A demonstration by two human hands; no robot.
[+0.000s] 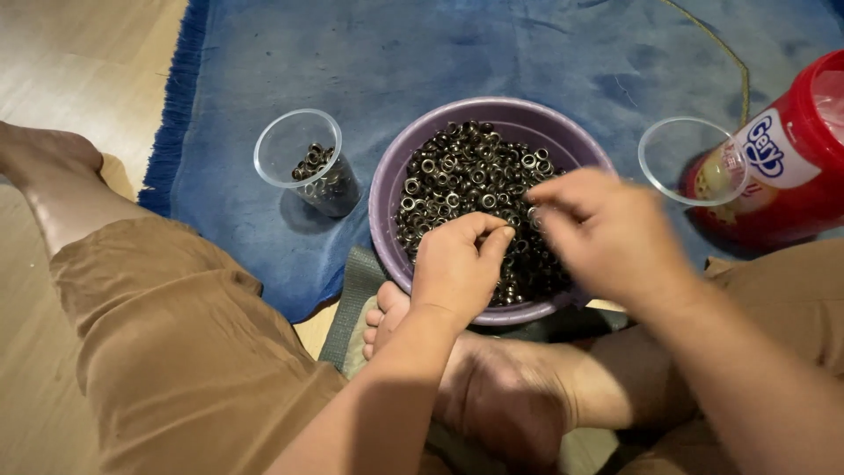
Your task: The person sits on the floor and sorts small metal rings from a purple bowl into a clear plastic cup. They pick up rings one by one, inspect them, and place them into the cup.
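There is one round purple plastic bowl (387,189), and inside it lie small dark metal eyelet rings (457,176), far too many to count. To the left of the bowl stands one clear plastic cup (286,145) holding a small heap of the same rings. To the right of the bowl is a second clear plastic cup (681,154), so two cups together. Behind that one lies one red plastic jar (804,189). Two hands, left hand (457,268) and right hand (611,233), are over the bowl.

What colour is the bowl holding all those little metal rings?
The bowl is purple, or lilac; the head view shows it, with dark metal rings inside.
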